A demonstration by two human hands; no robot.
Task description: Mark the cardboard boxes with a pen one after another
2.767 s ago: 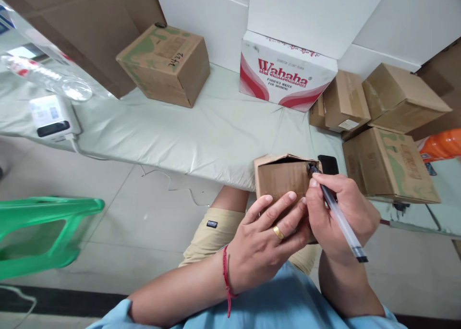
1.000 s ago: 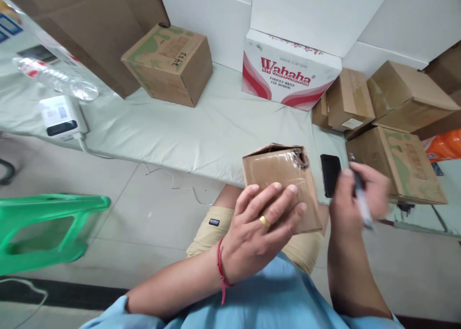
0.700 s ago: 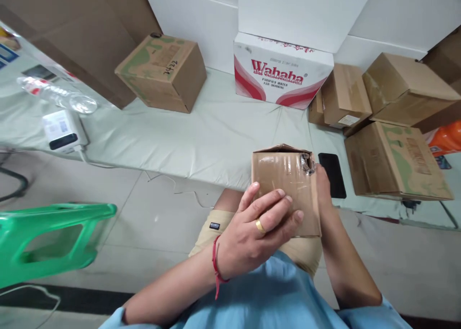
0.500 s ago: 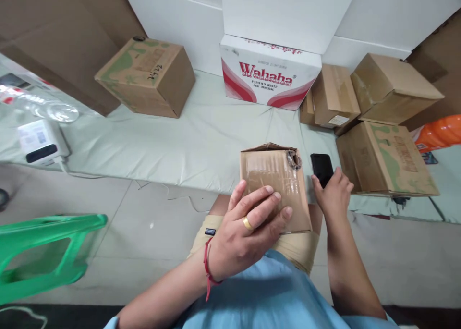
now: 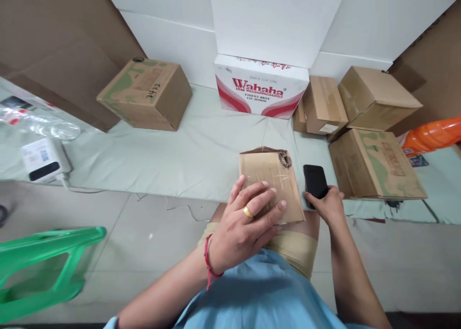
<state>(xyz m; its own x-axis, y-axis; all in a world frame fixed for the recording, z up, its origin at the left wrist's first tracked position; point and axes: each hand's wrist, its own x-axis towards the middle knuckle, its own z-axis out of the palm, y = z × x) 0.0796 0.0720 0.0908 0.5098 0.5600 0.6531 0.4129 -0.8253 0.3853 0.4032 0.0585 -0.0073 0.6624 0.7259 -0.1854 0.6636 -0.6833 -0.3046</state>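
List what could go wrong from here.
The black phone is near the front edge of the table, with the right hand only at its near end; it could slip off.

The small box seems to jut past that edge, so it might tip if the left hand pressed down hard.

The rough-rimmed corner hole in that box could perhaps tear wider.

Soft even light, floor (image 5: 118, 252) glint, stretched edges
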